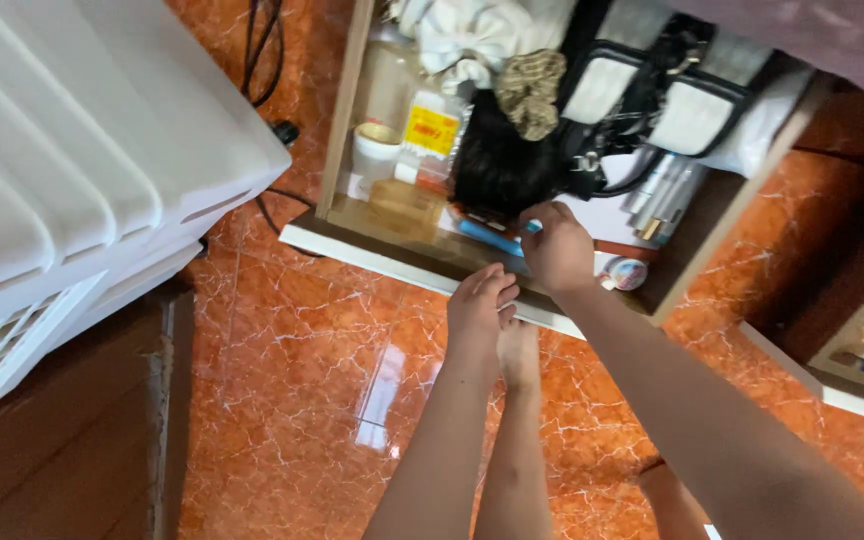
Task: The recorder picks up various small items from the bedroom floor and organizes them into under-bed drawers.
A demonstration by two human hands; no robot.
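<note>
The open drawer sits on the floor. Right hand, inside at the front edge, pinches a blue pen. Left hand rests open on the front panel. Step: retrieval; lifting clear comes next.

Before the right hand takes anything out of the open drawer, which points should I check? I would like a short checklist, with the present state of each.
1. Drawer pulled open: ok.
2. Right hand is inside the drawer, at the blue pen-like thing: ok.
3. Grip closed on that blue thing: cannot tell; fingers hide it.
4. Left hand rests on the drawer's front edge, holding nothing: ok.
5. Room around the right hand: not ok; the black bag and other items crowd it.
6. Leg and foot stand close below the drawer front: not ok.
</note>
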